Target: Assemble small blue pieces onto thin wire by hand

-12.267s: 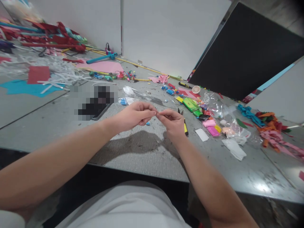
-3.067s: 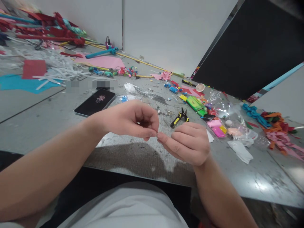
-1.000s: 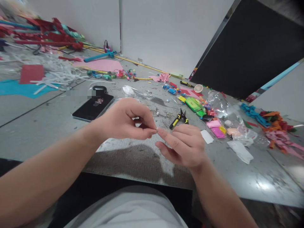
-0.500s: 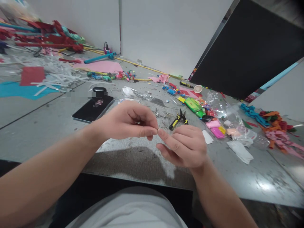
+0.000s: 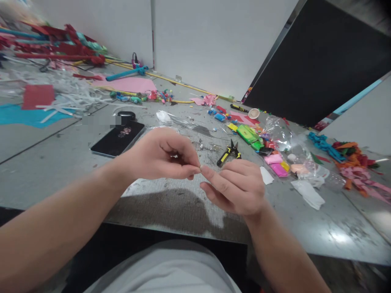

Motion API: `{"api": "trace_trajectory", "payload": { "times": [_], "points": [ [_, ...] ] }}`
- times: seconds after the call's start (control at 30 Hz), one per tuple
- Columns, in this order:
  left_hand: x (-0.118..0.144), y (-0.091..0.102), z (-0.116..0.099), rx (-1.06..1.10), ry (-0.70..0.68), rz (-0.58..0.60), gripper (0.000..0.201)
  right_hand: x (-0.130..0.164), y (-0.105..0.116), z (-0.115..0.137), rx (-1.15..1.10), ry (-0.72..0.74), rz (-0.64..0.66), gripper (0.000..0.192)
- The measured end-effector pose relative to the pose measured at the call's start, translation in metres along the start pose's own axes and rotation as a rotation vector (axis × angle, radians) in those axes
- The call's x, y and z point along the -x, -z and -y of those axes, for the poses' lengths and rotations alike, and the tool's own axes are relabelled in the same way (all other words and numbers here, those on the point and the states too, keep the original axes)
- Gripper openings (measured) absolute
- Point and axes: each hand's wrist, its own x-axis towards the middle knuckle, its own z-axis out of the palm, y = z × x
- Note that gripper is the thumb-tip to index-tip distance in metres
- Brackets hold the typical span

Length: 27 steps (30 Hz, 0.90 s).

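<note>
Over the front part of the grey table, my left hand pinches thumb and forefinger together. Whatever is in that pinch is too small to make out. The tip of the index finger of my right hand touches the left fingertips. The right thumb stands apart below, and its other fingers are curled, with nothing visible in them. Just behind the right hand lie yellow-and-black pliers, jaws pointing away. A bundle of thin wires lies beyond both hands, and a dark phone is behind my left wrist.
A black earbud case sits behind the phone. On the right are colourful clay packets, clear plastic wrap and a white tissue. White paper strips and red crepe pieces cover the back left.
Both hands stay joined at the fingertips, with almost the same pose. The whole view has shifted very slightly to the left.
</note>
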Motion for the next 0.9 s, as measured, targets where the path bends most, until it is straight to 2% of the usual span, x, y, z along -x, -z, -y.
{"api": "trace_trajectory", "payload": {
  "times": [0.27, 0.37, 0.5, 0.57, 0.7, 0.8, 0.9],
  "points": [
    [0.0, 0.001, 0.001, -0.146, -0.124, -0.041, 0.009, 0.003, -0.004, 0.003, -0.06, -0.069, -0.033, 0.033],
    [0.001, 0.001, 0.0, -0.138, -0.14, -0.014, 0.01, 0.004, -0.006, 0.003, -0.082, -0.118, 0.0, 0.031],
    [0.001, -0.002, -0.002, -0.106, -0.114, 0.049, 0.009, 0.004, -0.012, 0.004, -0.119, -0.085, 0.055, 0.021],
    [0.001, -0.003, -0.001, -0.095, -0.105, 0.032, 0.008, 0.005, -0.014, 0.004, -0.133, -0.092, 0.031, 0.02],
    [0.001, -0.002, 0.002, -0.094, -0.063, -0.013, 0.004, 0.005, -0.013, 0.007, -0.13, -0.225, -0.087, 0.025],
    [0.001, -0.001, 0.004, -0.091, -0.046, 0.015, 0.005, 0.004, -0.013, 0.008, -0.179, -0.292, -0.13, 0.023],
    [0.001, -0.002, 0.005, -0.107, -0.054, 0.051, 0.006, 0.004, -0.015, 0.009, -0.234, -0.279, -0.142, 0.022]
  ]
}}
